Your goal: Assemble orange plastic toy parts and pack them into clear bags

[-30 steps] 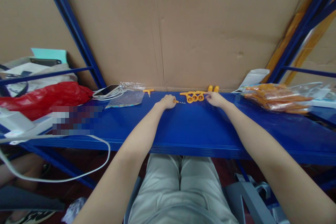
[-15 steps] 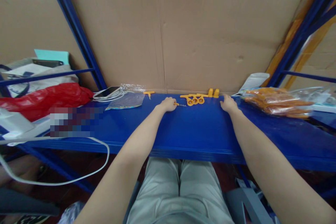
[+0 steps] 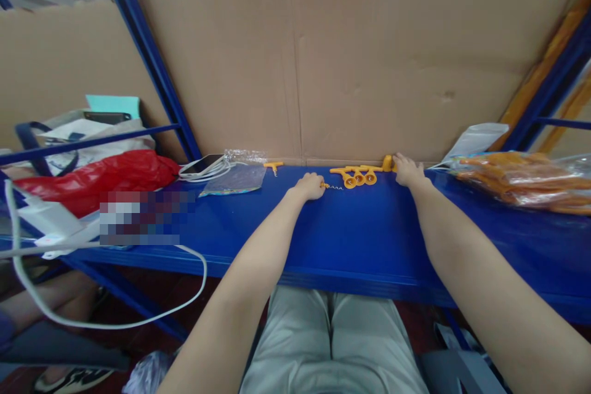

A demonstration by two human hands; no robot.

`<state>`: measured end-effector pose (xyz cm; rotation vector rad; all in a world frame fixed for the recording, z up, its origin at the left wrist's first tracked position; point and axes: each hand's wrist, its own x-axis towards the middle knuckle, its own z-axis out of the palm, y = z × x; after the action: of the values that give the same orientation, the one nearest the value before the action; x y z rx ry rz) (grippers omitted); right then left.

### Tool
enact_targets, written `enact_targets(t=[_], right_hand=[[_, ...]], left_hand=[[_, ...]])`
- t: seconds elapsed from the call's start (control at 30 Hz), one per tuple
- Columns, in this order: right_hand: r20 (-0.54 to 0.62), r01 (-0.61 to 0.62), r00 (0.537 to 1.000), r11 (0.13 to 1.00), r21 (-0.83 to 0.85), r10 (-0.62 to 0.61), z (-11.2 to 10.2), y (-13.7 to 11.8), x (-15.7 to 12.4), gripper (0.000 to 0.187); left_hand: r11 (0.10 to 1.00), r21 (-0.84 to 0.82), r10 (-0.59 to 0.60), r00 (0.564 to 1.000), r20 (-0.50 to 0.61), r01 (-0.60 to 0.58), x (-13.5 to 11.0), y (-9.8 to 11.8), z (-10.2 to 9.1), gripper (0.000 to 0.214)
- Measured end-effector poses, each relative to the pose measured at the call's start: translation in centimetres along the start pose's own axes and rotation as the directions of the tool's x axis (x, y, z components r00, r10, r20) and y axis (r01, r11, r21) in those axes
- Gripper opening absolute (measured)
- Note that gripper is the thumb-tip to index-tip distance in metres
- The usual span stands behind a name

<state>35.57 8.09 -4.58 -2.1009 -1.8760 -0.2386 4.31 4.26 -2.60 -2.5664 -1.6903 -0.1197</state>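
My left hand (image 3: 310, 186) is closed around the yellow handle of a corkscrew (image 3: 335, 188); its metal spiral points right, low over the table. My right hand (image 3: 408, 170) has its fingers at one small yellow cap (image 3: 394, 163), which they partly cover, and seems to pinch it. A second yellow cap (image 3: 387, 164) stands just left of it. Several yellow ring-ended pieces (image 3: 359, 178) lie in a row between my hands. Farther left, a yellow T-handled corkscrew (image 3: 274, 166) lies by the cardboard.
Clear bags of orange pieces (image 3: 521, 181) lie at the right. On the left are a flat plastic bag (image 3: 235, 178), a phone with a white cable (image 3: 207, 165) and a red bag (image 3: 101, 175). A cardboard sheet (image 3: 346, 61) stands behind the blue table (image 3: 351, 240).
My right hand has moved onto the right-hand yellow cap, which it was beside before. My left hand still holds the corkscrew. The view has shifted slightly.
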Motion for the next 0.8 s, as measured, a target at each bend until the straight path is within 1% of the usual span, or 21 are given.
enact_targets(t=[0.1, 0.27, 0.37, 0.43, 0.57, 0.67, 0.8], right_hand=[[0.006, -0.016, 1.0, 1.0, -0.01, 0.016, -0.4, -0.5, 0.2, 0.062], [-0.066, -0.082, 0.995, 0.996, -0.035, 0.08, -1.0, -1.4, -0.4, 0.046], [-0.109, -0.076, 0.991, 0.997, -0.01, 0.074, -1.0, -1.4, -1.1, 0.041], [-0.114, -0.083, 0.99, 0.996, 0.024, 0.085, -0.9, -1.2, -1.6, 0.038], [-0.094, -0.139, 0.985, 0.987, 0.081, 0.146, -0.9, -0.9, -1.9, 0.035], [-0.049, -0.135, 0.989, 0.987, 0.088, 0.14, -1.0, -1.0, -1.9, 0.034], [-0.002, -0.118, 0.993, 0.992, 0.038, 0.118, -1.1, -1.2, -1.9, 0.034]], left_hand=[[1.0, 0.004, 0.01, 1.0, 0.004, -0.01, 0.0, 0.0, 0.1, 0.033], [1.0, 0.017, 0.017, 1.0, 0.026, -0.017, 0.0, 0.0, -0.1, 0.036], [1.0, 0.022, 0.016, 0.999, 0.028, -0.016, 0.0, 0.0, -0.2, 0.037], [0.999, 0.029, 0.014, 1.0, 0.024, -0.014, 0.0, 0.0, -0.1, 0.037], [0.999, 0.032, 0.007, 1.0, 0.015, -0.007, 0.2, -0.1, 0.1, 0.035], [1.0, 0.018, 0.006, 1.0, 0.014, -0.006, 0.3, -0.2, 0.1, 0.036], [1.0, 0.011, 0.007, 1.0, 0.023, -0.008, 0.3, -0.2, 0.0, 0.038]])
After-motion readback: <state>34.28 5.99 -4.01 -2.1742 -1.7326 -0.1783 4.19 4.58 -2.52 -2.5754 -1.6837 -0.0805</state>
